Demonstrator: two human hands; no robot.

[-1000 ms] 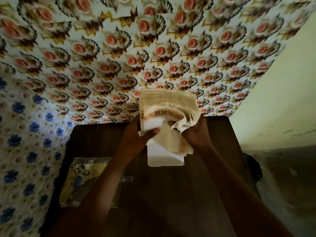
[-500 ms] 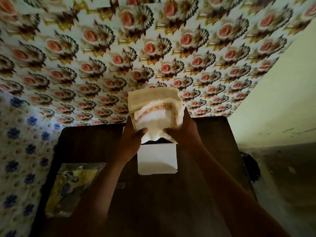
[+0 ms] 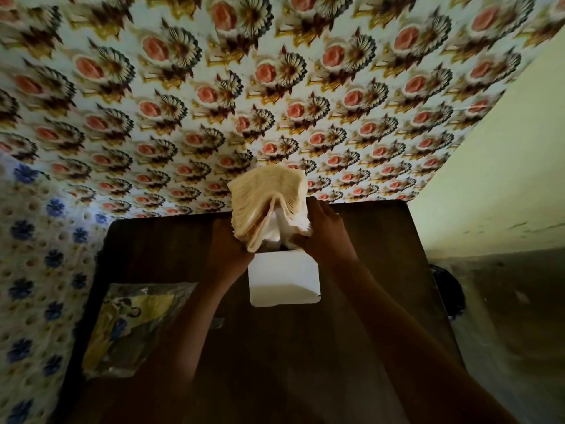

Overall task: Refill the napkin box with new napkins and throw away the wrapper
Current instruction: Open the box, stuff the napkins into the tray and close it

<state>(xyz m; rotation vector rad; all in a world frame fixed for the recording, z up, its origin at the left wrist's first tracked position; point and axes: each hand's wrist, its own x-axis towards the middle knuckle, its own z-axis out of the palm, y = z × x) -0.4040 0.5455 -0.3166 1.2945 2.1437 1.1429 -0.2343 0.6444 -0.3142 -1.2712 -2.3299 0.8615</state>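
The fingers of the left hand (image 3: 227,252) are curled around the left side of the napkin stack (image 3: 269,206); the fingers of the right hand (image 3: 324,232) are curled against its right side, so both hands clamp the stack between them. The stack is folded into a bent bundle and stands upright; its lower end now enters the open top of the white napkin box (image 3: 284,281), which stands on the dark counter (image 3: 351,347). A second ago the stack was looser and held in front of the box; half a second ago it was above the opening; now it is pressed narrower and lower, so I judge the refill is at the moment of insertion and not finished, because most of the stack is above the rim. The plastic wrapper (image 3: 128,328) lies flat on the left part of the counter, well apart from the box; it is not yet thrown away. A dark round bin (image 3: 448,292) is beside the counter at the right.
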